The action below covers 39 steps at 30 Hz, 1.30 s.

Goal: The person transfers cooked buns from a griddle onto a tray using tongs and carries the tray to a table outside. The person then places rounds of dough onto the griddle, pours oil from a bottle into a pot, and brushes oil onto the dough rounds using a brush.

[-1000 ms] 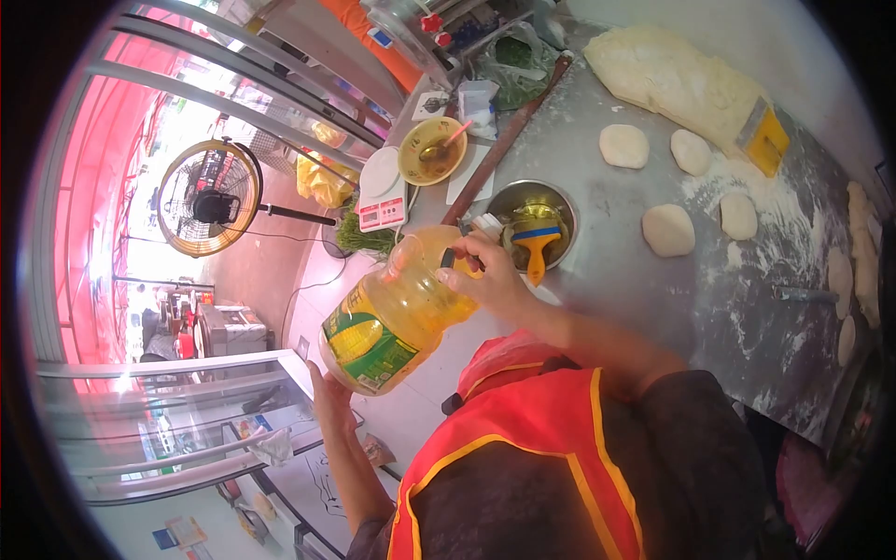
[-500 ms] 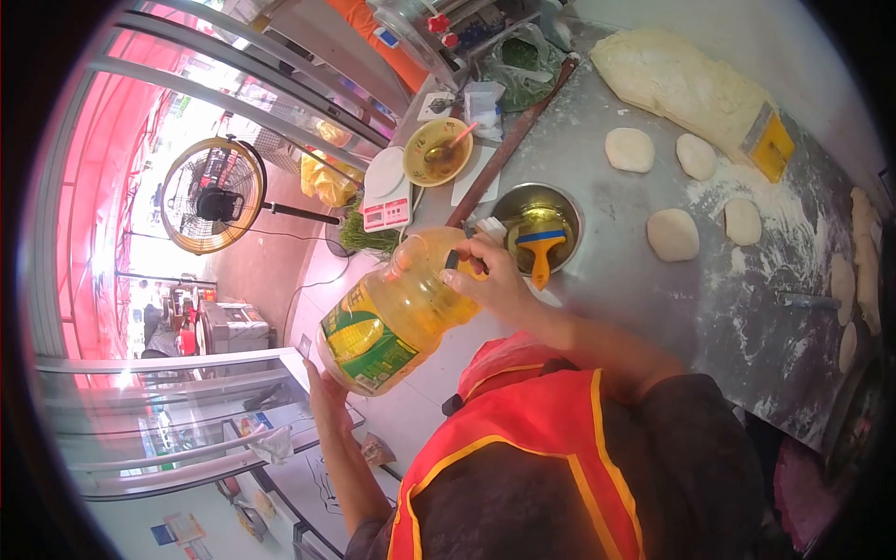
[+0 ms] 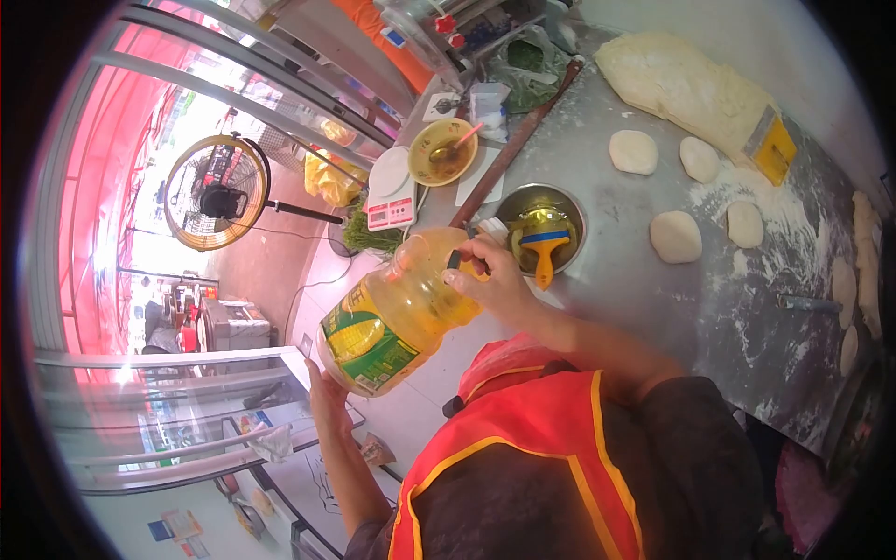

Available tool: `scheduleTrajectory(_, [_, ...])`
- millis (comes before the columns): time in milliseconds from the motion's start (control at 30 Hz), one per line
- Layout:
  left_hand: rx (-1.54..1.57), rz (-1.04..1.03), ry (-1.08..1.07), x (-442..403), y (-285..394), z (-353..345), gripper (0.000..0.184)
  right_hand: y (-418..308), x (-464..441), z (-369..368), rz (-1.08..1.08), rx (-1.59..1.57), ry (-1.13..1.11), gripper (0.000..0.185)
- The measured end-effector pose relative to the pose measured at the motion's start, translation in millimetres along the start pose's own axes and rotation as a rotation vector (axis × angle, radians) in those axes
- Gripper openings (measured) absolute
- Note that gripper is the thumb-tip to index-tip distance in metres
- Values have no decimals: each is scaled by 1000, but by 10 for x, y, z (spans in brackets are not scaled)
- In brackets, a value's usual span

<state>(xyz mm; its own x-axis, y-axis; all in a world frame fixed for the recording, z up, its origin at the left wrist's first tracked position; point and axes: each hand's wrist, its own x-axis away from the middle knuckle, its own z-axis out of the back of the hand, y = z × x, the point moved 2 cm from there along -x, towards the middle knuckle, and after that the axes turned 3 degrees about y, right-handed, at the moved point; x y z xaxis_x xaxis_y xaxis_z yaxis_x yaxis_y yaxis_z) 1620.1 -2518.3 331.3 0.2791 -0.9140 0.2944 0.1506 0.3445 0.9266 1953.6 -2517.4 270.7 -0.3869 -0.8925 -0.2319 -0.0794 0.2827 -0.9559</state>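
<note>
A large clear plastic oil jug [image 3: 371, 329] with a green and yellow label lies tilted in front of me, its neck towards the counter. My right hand [image 3: 490, 273] is closed around its handle near the neck. Against the jug's base, my left hand [image 3: 327, 399] supports it from below. The jug's mouth is close to the rim of a round metal bowl [image 3: 581, 211], which contains yellow oil. A yellow-handled brush [image 3: 544, 256] rests in the bowl, its handle over the rim. I cannot make out oil flowing from the jug.
On the metal counter [image 3: 616, 327] lie several flattened dough rounds [image 3: 675, 237], a large dough mass [image 3: 686, 79] and a yellow scraper [image 3: 773, 152]. A long rolling pin [image 3: 518, 140] lies beyond the bowl, beside a yellow bowl [image 3: 417, 154] and a scale [image 3: 389, 213]. A fan [image 3: 220, 198] stands left.
The view has shifted very slightly, so the counter items appear a little further right. Both hands keep their hold on the jug, whose tilt looks the same.
</note>
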Motion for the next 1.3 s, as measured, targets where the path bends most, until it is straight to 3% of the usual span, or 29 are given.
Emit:
scheduleTrajectory(300, [-23, -15, 60, 12, 2, 43, 60, -24, 15, -26, 1, -30, 9, 32])
scheduleTrajectory(500, [-33, -63, -21, 109, 95, -33, 62, -2, 33, -41, -10, -24, 8, 33])
scheduleTrajectory(700, [-19, 29, 27, 159, 175, -84, 62, -12, 37, -41, 7, -20, 6, 34])
scheduleTrajectory(1300, [-1, 42, 42, 143, 122, -52, 61, -26, 62, -44, -39, -1, -16, 35])
